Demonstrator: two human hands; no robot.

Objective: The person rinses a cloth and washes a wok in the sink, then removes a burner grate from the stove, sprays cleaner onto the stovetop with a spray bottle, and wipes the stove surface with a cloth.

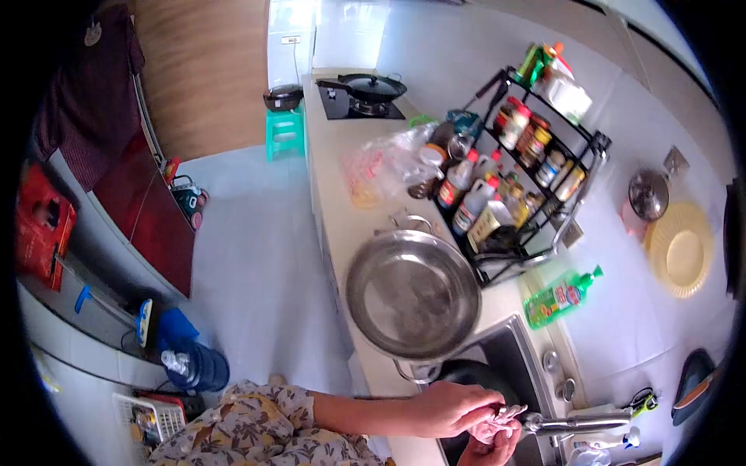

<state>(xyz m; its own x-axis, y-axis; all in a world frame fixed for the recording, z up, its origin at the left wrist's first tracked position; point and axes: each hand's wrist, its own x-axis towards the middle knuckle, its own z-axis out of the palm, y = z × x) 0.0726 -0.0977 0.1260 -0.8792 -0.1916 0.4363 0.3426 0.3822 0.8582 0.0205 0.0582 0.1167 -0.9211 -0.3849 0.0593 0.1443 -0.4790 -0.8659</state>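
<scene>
1. The left hand (457,408) has its fingers closed in a pinch on a soft, pale pink piece (489,429); exactly what the piece is, I cannot tell.
2. The right hand (491,453), partly cut off by the bottom of the view, has its fingers curled closed on the same piece from the other side.
3. The pink piece is held up over the sink (538,365), just beside the spout of the tap (587,425).
4. A dark pan (478,374) sits in the sink, partly hidden by the left hand.
5. A wide steel pan (412,291) rests on the worktop (330,175), between its front edge and a bottle rack (600,144) at the wall edge.
6. A green soap bottle (553,303) stands at the wall edge, near the sink.
7. Toward the worktop's far end are a plastic bag (377,167) and a stove (336,105).
</scene>
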